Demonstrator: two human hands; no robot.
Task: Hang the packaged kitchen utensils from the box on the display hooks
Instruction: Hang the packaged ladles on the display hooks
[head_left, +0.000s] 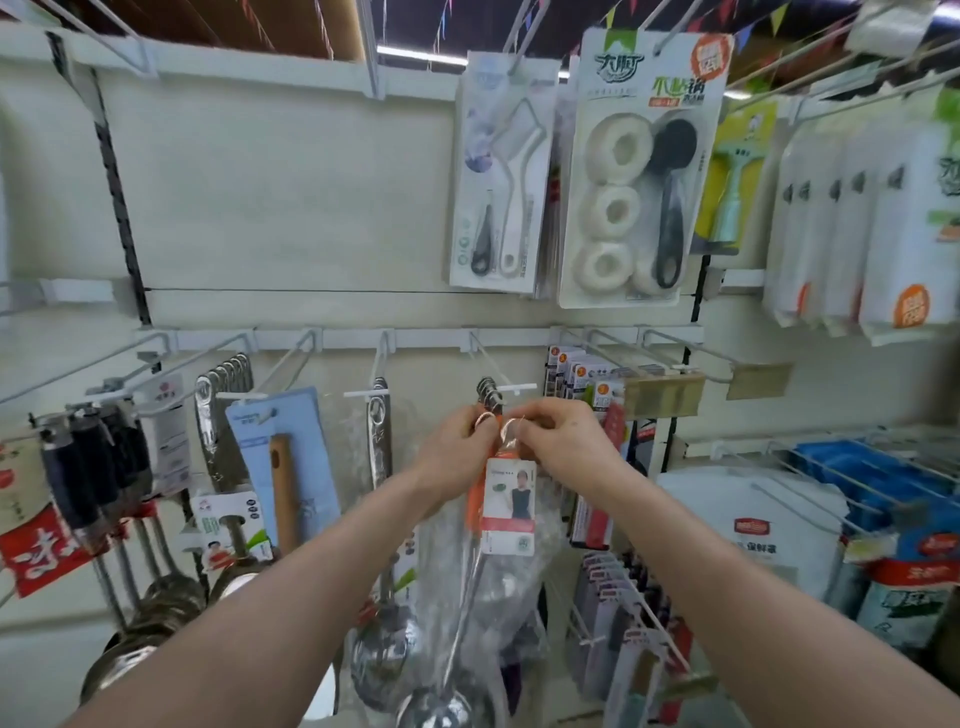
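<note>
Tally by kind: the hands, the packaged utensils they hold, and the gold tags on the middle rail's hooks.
Hands: 2 (left hand, right hand)
Held utensil: 1
Gold tags: 2
Total: 5

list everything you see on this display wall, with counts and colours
packaged ladle: one, orange handle, centre, below the hook
display hook: one, white, above the hands
sponge brush pack: one, white and black, top centre
white brush pack: one, left of it
scraper pack: one, green, top right
wooden-handled utensil: one, blue card, lower left
black-handled utensils: several, far left
left hand: fingers pinch the ladle's top
right hand: fingers pinch the ladle's top
</note>
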